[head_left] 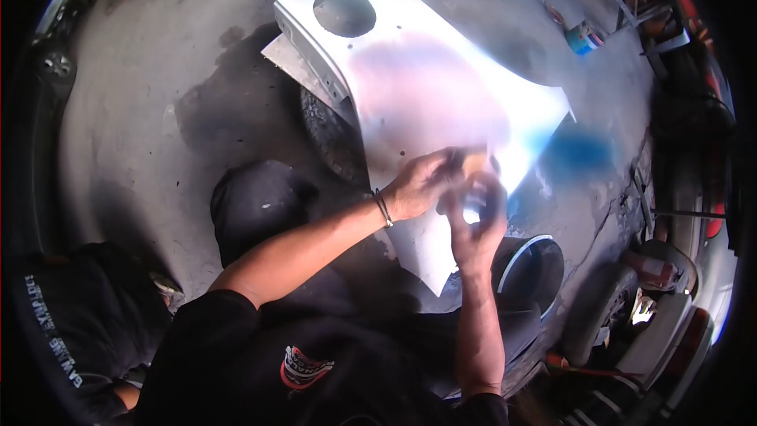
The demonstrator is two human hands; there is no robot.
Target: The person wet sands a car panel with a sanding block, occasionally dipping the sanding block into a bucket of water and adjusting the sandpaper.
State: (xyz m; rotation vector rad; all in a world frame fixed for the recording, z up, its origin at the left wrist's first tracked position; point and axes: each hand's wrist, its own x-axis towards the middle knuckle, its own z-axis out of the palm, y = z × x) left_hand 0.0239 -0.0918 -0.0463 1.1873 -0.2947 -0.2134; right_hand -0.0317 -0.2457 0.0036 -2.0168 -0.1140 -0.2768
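A white car body panel [441,102] with a round hole and a pinkish patch lies propped in front of me. Over its lower part, my left hand [426,183] has its fingers curled together, a dark band round the wrist. Close against it, my right hand [479,225] is bent with thumb and fingers curled. A small orange-yellow piece [475,163] shows between the hands at the fingertips. Motion blur hides what it is and which hand grips it.
A tyre [327,134] sits beneath the panel. A dark bucket [532,268] stands by my right forearm. A paint can [583,38] is on the concrete floor at upper right. Car parts and a wheel [603,312] line the right side. Another person's dark shirt [79,323] is at lower left.
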